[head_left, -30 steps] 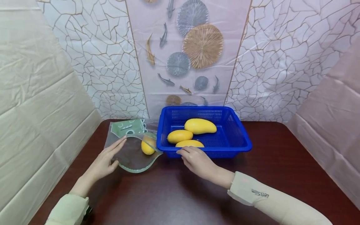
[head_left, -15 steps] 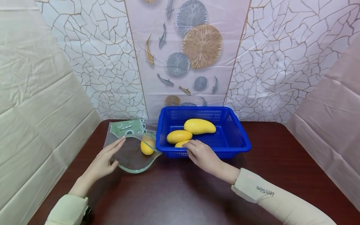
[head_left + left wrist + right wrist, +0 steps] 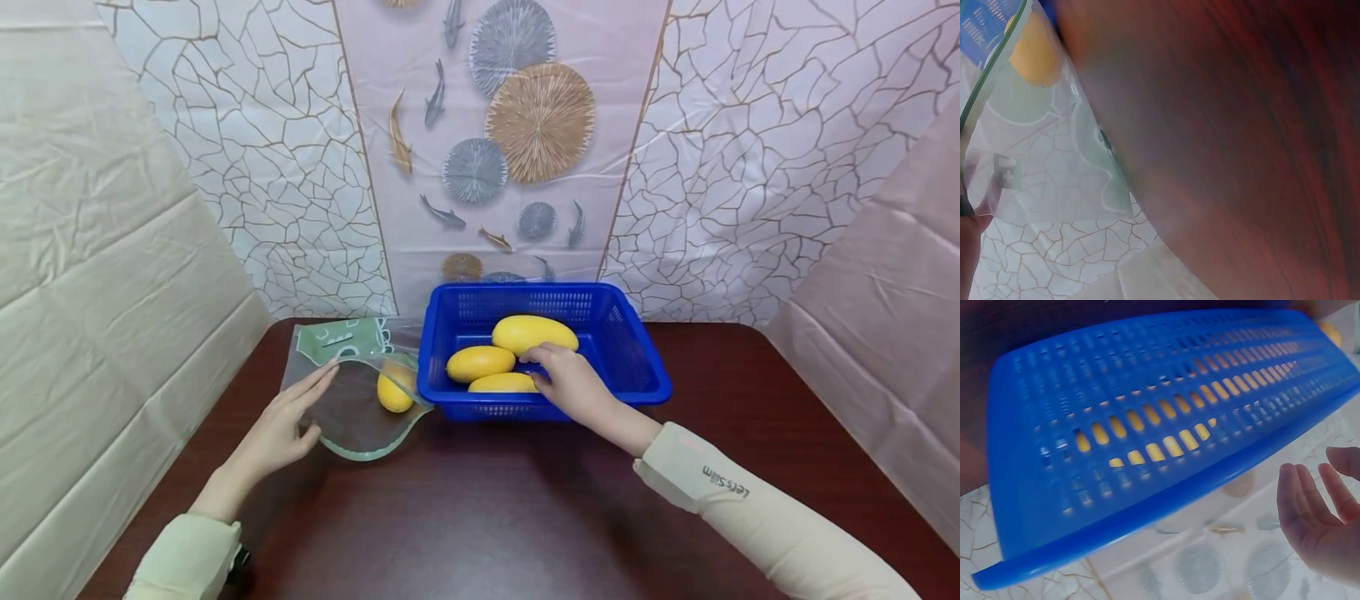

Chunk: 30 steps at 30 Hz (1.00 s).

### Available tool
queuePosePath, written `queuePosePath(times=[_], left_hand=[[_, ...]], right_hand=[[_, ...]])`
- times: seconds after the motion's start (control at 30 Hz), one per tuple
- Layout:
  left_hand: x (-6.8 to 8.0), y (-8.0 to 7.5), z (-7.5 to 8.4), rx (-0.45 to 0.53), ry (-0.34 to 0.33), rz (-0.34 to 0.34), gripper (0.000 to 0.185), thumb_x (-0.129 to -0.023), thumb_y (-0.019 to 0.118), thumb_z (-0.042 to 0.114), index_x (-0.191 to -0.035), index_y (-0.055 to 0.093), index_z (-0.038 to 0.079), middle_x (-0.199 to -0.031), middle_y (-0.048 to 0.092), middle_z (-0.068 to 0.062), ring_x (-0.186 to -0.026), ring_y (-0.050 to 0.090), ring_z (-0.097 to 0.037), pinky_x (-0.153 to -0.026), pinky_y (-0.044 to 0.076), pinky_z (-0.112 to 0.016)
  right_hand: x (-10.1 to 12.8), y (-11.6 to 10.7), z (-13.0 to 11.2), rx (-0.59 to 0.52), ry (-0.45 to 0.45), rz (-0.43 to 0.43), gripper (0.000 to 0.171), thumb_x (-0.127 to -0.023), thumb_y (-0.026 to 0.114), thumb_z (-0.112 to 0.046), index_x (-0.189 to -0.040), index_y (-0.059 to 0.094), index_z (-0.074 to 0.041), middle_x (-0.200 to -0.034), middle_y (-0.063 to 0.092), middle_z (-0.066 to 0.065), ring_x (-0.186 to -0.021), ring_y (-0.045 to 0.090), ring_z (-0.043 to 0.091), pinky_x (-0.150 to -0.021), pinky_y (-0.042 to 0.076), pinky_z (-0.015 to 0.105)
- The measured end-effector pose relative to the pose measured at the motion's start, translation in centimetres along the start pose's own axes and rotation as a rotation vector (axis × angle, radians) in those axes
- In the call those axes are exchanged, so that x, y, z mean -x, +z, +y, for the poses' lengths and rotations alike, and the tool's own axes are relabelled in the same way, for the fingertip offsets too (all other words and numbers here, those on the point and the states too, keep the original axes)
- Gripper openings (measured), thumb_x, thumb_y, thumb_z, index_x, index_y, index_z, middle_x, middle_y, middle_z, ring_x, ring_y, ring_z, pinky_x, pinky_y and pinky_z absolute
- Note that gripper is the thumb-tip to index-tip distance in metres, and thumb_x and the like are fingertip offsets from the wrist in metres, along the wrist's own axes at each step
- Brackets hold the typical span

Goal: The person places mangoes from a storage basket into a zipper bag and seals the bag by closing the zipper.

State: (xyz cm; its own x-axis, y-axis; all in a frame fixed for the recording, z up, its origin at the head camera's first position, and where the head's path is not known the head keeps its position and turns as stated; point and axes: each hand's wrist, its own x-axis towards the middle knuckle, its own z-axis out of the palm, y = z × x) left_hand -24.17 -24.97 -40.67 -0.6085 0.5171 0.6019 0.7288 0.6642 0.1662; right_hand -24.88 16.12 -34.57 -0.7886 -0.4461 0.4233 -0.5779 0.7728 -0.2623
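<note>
Basket: smooth glossy plastic. Bag: clear thin plastic. Yellow fruits: smooth, light sheen. Desk: polished wood-look. Backdrop: creased, satiny sheeting.

Bench: dk red-brown, wood grain, rounded far corners, glossy. Back sheet behind it: white w/ gold crackle lines both sides, pale pink ctr panel betw. Panel prints: grey & gold-brn discs, some overlapping, plus small grey & gold fish. L side sheet cream, R side sheet pinkish; both creased.
</note>
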Motion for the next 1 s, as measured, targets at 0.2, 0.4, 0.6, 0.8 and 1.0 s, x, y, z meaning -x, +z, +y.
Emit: queuePosePath(times=[0.2, 0.4, 0.6, 0.8, 1.0], left_hand=[[-0.1, -0.1, 0.0, -0.004, 0.002, -0.004, 0.08, -0.062, 0.057, -0.009, -0.14, 0.042, 0.0, -0.143, 0.044, -0.019, -0.098, 0.044, -0.016, -0.061, 0.034, -0.019], [-0.1, -0.1, 0.0, 0.005, -0.017, -0.016, 0.082, -0.064, 0.058, -0.009, -0.143, 0.04, 0.004, -0.145, 0.042, -0.017, -0.099, 0.045, -0.017, -0.058, 0.035, -0.017], [0.1, 0.2, -0.1, 0.0, -0.012, -0.012, 0.081, -0.063, 0.058, -0.008, -0.141, 0.041, 0.002, -0.144, 0.043, -0.018, -0.098, 0.045, -0.017, -0.058, 0.035, -0.017], [0.0, 0.2, 0.0, -0.012, -0.012, -0.006, 0.078, -0.063, 0.058, -0.008, -0.139, 0.043, -0.001, -0.144, 0.043, -0.017, -0.099, 0.045, -0.017, -0.061, 0.036, -0.021], [0.1, 0.2, 0.1, -0.004, -0.016, -0.002, 0.078, -0.063, 0.058, -0.008, -0.139, 0.043, -0.001, -0.143, 0.043, -0.018, -0.099, 0.045, -0.018, -0.06, 0.036, -0.02]], right_hand=[[-0.7, -0.4, 1.2, -0.031, 0.056, -0.109, 0.022, -0.081, 0.067, 0.0, -0.103, 0.068, -0.003, -0.102, 0.07, 0.012, -0.097, 0.064, 0.026, -0.082, 0.053, 0.04], [-1.8, -0.5, 2.6, -0.058, 0.002, -0.241, 0.025, -0.08, 0.069, -0.001, -0.105, 0.067, -0.002, -0.105, 0.069, 0.013, -0.095, 0.064, 0.025, -0.083, 0.053, 0.038], [-2.3, -0.1, 3.2, -0.075, -0.03, -0.328, 0.028, -0.081, 0.069, -0.004, -0.108, 0.066, -0.001, -0.108, 0.068, 0.013, -0.101, 0.062, 0.027, -0.088, 0.051, 0.041], [-2.6, 0.8, 3.5, -0.073, -0.11, -0.349, 0.029, -0.082, 0.069, -0.006, -0.109, 0.066, 0.001, -0.109, 0.068, 0.016, -0.103, 0.063, 0.029, -0.089, 0.05, 0.041], [-3.0, 1.5, 3.7, -0.064, -0.163, -0.356, 0.029, -0.08, 0.071, -0.004, -0.107, 0.066, 0.003, -0.107, 0.068, 0.016, -0.102, 0.063, 0.031, -0.089, 0.05, 0.041]])
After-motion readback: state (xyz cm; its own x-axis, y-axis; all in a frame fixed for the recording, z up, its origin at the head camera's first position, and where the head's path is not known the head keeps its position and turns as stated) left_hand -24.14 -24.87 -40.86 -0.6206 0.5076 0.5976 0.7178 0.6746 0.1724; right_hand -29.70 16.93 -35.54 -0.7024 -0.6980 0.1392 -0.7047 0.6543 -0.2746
